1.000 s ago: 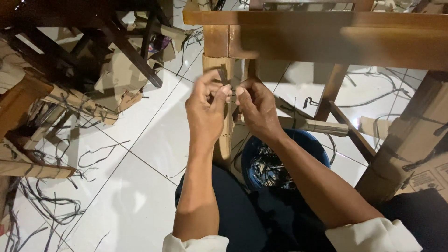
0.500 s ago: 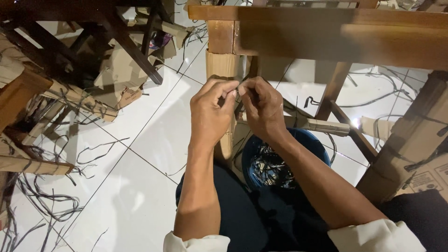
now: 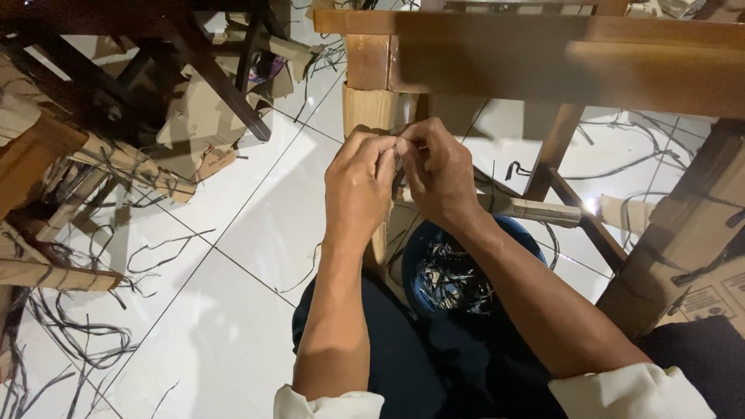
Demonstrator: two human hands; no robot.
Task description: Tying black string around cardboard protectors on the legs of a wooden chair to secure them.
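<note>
My left hand [image 3: 358, 186] and my right hand [image 3: 437, 172] are pressed together in front of a wooden chair leg [image 3: 371, 85] wrapped in brown cardboard. The fingertips of both hands pinch something small at the leg's wrapping; what it is stays hidden by the fingers. The leg belongs to a brown wooden furniture frame [image 3: 543, 54] that spans the top of the view. Beneath my wrists a blue bucket [image 3: 466, 271] holds a tangle of dark strap scraps.
White tiled floor [image 3: 217, 295] is littered with black strap offcuts [image 3: 85, 341]. Other cardboard-wrapped wooden furniture [image 3: 93, 155] is piled at the left. A cardboard-wrapped leg [image 3: 683, 233] stands at the right, with a wrapped crossbar [image 3: 535, 209] behind my right hand.
Both hands have drawn closer together and shifted slightly, fingers now closed tightly over the same spot on the wrapped leg. The view has tilted a little.
</note>
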